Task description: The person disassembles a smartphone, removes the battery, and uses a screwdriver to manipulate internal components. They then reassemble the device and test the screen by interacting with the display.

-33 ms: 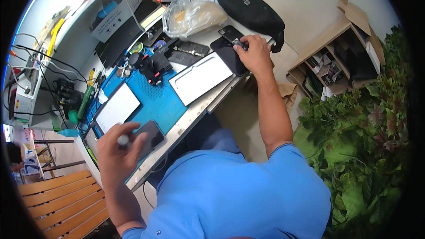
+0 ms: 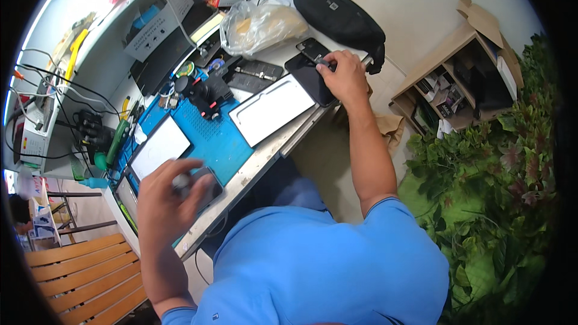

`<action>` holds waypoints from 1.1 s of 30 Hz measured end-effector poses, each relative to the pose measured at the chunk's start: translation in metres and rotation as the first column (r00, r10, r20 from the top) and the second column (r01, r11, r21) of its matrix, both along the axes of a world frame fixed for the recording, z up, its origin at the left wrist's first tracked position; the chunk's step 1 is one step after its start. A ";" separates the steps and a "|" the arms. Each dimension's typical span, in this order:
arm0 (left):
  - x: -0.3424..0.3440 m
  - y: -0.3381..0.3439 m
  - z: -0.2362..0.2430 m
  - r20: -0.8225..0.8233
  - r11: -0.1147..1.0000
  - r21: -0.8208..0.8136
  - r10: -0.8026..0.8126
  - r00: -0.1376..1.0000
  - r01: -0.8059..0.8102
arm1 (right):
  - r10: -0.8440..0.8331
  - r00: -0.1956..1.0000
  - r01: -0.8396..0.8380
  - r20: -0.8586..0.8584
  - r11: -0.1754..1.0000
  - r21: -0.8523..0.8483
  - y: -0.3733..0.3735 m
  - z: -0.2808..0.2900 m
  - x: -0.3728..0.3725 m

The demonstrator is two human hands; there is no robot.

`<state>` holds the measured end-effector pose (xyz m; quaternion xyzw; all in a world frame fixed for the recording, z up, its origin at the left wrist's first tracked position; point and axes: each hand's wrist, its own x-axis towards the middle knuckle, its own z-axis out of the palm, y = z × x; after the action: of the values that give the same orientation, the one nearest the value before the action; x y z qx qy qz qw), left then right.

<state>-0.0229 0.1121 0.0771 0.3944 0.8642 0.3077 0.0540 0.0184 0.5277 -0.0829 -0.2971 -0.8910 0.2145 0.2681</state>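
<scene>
My left hand (image 2: 161, 201) hovers over the near left corner of the bench, fingers curled around a small grey rounded object (image 2: 180, 185) that motion blurs. Beneath it a dark phone (image 2: 211, 191) lies partly hidden, close to the bench edge. At the far right end, my right hand (image 2: 349, 78) pinches a small dark piece (image 2: 328, 62); its kind is unclear. That hand is above a black phone-sized panel (image 2: 308, 78), with a black phone body (image 2: 312, 47) just beyond. A white phone-box tray (image 2: 271, 110) lies left of the panel.
A blue work mat (image 2: 220, 150) carries a white panel in a dark frame (image 2: 159, 147) and a black clamp-like tool (image 2: 201, 93). Behind lie opened phone parts (image 2: 256, 75), a clear plastic bag (image 2: 262, 27) and a black pouch (image 2: 340, 15). A slatted wooden seat (image 2: 84, 268) stands at left.
My left hand has shifted slightly right with the small grey object, covering more of the phone below. The right hand stays nearly in place over the phone parts.
</scene>
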 end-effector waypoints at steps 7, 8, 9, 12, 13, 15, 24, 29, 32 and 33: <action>-0.097 0.243 -0.056 0.141 0.915 -0.308 -0.227 0.964 0.260 | 0.153 0.949 -0.136 -0.276 0.987 0.083 -0.002 -0.018 0.007; -0.111 0.262 -0.072 0.186 0.937 -0.242 -0.210 0.960 0.252 | 0.142 0.953 -0.136 -0.266 0.990 0.042 -0.005 -0.014 0.006; -0.128 0.281 -0.091 0.191 0.945 -0.243 -0.173 0.966 0.217 | 0.146 0.949 -0.137 -0.280 0.989 0.052 -0.005 -0.015 0.003; -0.139 0.314 -0.100 0.261 0.963 -0.222 -0.095 0.961 0.155 | 0.156 0.940 -0.152 -0.302 0.988 0.038 0.000 -0.016 0.000; -0.142 0.325 -0.103 0.201 0.948 -0.298 -0.054 0.978 0.114 | 0.159 0.941 -0.160 -0.299 0.987 0.023 0.003 -0.016 0.000; -0.136 0.341 -0.106 0.116 0.932 -0.352 -0.044 0.992 0.083 | 0.153 0.950 -0.166 -0.272 0.986 -0.026 0.007 -0.016 0.003; -0.130 0.365 -0.107 0.022 0.897 -0.427 -0.117 0.993 0.115 | 0.124 0.961 -0.194 -0.249 0.939 -0.282 0.016 -0.003 0.006; -0.127 0.373 -0.099 -0.051 0.860 -0.479 -0.226 0.973 0.175 | 0.168 0.945 -0.243 -0.279 0.934 -0.263 0.028 0.007 0.004; -0.134 0.361 -0.109 -0.019 0.902 -0.363 -0.259 0.966 0.235 | 0.160 0.966 -0.222 -0.201 0.915 -0.336 0.030 0.021 0.008; -0.134 0.358 -0.111 0.036 0.893 -0.371 -0.261 0.965 0.255 | 0.168 0.966 -0.231 -0.197 0.904 -0.361 0.032 0.020 0.008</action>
<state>-0.1570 0.4699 -0.0340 0.4904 0.8471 0.1254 0.1616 0.0261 0.5602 -0.0627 -0.2323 -0.8334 0.4330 0.2530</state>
